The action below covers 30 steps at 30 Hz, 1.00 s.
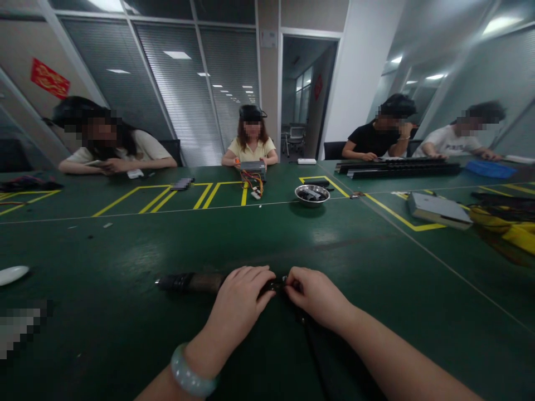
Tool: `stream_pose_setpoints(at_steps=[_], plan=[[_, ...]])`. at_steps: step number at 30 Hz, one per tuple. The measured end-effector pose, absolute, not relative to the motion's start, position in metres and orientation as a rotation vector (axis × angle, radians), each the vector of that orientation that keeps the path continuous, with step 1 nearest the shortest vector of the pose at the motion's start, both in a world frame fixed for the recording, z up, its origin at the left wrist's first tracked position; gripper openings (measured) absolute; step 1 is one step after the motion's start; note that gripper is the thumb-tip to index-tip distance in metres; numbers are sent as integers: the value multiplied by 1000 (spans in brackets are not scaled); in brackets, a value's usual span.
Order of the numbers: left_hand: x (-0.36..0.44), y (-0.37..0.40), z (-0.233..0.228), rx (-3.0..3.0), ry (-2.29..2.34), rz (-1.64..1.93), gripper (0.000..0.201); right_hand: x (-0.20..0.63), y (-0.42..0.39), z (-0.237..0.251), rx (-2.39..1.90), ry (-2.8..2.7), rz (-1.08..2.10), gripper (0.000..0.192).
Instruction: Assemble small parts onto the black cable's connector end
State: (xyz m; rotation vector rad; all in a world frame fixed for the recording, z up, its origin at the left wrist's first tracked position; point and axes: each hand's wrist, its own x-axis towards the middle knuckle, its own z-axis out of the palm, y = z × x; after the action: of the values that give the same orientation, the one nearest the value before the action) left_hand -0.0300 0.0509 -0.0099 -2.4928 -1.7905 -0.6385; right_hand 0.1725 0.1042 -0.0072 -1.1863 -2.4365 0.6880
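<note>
A long black cylindrical object with a greyish middle section and a small shiny tip at its left end lies across the green table. My left hand is closed over its right part, the palm hiding much of it. Close by, my right hand is closed in a pinch at the right end, where a small shiny bit shows; what the fingers hold is mostly hidden. Below my right hand a long dark piece runs toward me, partly under my forearm. I cannot tell whether it joins the cylindrical object.
Farther off stand a metal bowl with dark parts, a power supply box with coloured wires, and a silver box. Black bars lie at the back right. A white oval object sits left. Several people sit around the table.
</note>
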Motion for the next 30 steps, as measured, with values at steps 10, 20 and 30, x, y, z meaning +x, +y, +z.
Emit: stream_pose_setpoints(at_steps=[10, 20, 30], plan=[[-42, 49, -7, -2395, -1867, -551, 44, 172, 101, -5, -1199, -2415, 701, 5], [-43, 47, -7, -2468, -1830, -525, 43, 174, 100, -5, -1205, -2380, 796, 9], [-20, 41, -3, -2562, -1753, -638, 23, 174, 97, 0, -1164, -2464, 731, 3]])
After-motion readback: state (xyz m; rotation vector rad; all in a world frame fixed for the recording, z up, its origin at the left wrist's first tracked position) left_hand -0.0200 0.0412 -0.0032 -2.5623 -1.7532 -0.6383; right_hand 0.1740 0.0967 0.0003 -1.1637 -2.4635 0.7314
